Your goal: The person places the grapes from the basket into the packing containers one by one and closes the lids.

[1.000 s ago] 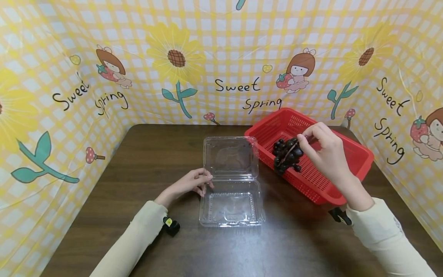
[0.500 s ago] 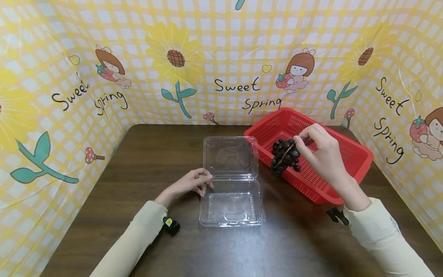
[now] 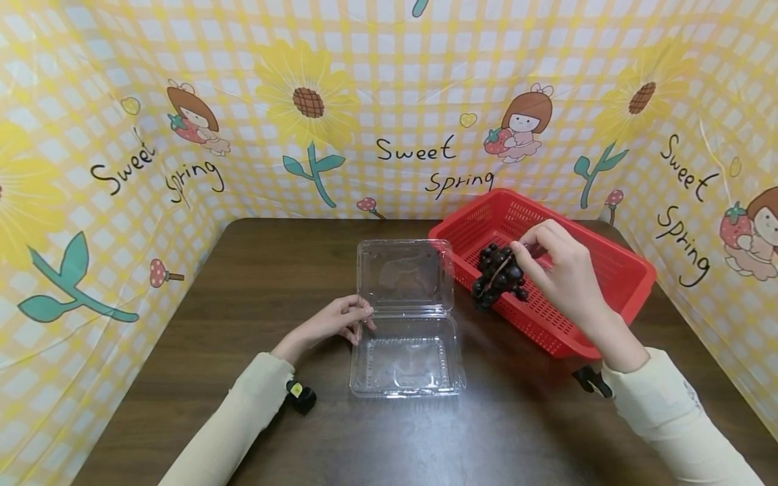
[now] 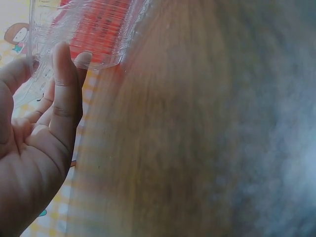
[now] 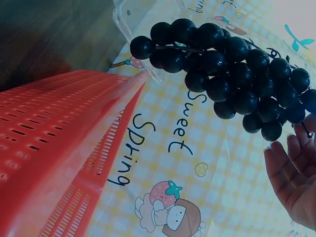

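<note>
A bunch of black grapes (image 3: 503, 275) hangs by its stem from my right hand (image 3: 565, 266), which pinches the stem end between thumb and fingers. The bunch is over the near left rim of the red basket (image 3: 608, 270). In the right wrist view the grapes (image 5: 237, 74) slope down toward the fingertips. My left hand (image 3: 337, 318) grips the left edge of a clear plastic clamshell box (image 3: 406, 361) near its hinge. Its lid (image 3: 404, 277) is folded back, away from me. The left wrist view shows thumb and fingers on either side of the plastic edge (image 4: 31, 37).
The red basket has slotted walls and stands at the back right of the dark wooden table (image 3: 273, 270), close to the box lid. A yellow checked cloth (image 3: 401, 101) with printed figures rises behind the table and along both sides.
My right hand has moved slightly left with the grapes, toward the clear box. The left hand, the box and the basket have stayed in place.
</note>
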Demonstrator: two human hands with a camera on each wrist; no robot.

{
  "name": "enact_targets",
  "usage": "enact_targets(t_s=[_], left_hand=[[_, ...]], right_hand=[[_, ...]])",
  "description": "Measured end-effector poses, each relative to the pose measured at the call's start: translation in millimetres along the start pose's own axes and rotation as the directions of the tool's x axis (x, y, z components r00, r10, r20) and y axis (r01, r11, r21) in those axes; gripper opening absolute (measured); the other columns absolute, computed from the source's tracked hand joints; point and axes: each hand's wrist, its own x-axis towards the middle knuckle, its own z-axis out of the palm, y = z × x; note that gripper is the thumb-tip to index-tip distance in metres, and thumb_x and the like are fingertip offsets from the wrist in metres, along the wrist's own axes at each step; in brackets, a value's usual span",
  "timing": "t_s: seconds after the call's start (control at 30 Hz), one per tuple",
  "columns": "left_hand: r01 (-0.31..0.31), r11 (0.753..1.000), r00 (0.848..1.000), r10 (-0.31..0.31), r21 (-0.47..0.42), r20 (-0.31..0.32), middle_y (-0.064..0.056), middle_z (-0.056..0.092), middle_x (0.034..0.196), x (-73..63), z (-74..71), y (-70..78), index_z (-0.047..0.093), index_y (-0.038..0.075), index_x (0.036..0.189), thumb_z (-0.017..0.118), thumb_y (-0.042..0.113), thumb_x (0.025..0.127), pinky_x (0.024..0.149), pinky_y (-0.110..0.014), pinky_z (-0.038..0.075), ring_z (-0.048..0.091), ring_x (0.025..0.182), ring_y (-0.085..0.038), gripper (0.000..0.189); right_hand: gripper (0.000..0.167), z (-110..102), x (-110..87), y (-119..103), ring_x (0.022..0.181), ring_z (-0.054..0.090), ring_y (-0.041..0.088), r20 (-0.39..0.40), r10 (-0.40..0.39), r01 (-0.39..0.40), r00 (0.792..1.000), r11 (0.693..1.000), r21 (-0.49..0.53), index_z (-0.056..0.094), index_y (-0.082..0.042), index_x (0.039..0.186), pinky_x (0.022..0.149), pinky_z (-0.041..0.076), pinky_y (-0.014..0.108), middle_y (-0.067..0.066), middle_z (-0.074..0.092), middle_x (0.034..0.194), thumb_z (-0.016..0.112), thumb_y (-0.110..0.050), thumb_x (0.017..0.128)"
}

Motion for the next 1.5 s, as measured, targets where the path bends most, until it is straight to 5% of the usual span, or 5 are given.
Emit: enact_targets(t_s=[1.23,1.5], left_hand=[[0.008,1.000,1.000,-0.008,-0.021,-0.003,-0.019,0.065,0.101,1.6,0.8,-1.0,0.046,0.000,0.114,0.051,0.033,0.096,0.057,-0.032,0.055,0.058,0.060,-0.015,0.037],[0.010,1.000,1.000,-0.010,-0.023,-0.005,-0.018,0.066,0.100,1.7,1.6,-0.6,0.046,0.001,0.113,0.052,0.033,0.095,0.057,-0.031,0.055,0.058,0.060,-0.015,0.037]], right_hand=[[0.015,16.7,-3.4,-6.9,0.072,0.055,0.013,0.033,-0.054,0.053,0.998,0.998,0.036,0.059,-0.008,0.083,0.066,0.048,0.017,0.001,0.056,0.083,0.072,-0.005,0.079],[0.015,19.2,-4.3,-7.1,0.073,0.055,0.013,0.048,-0.046,0.045,0.998,0.998,0.035,0.058,-0.008,0.084,0.069,0.043,0.007,0.001,0.056,0.084,0.072,-0.005,0.079]])
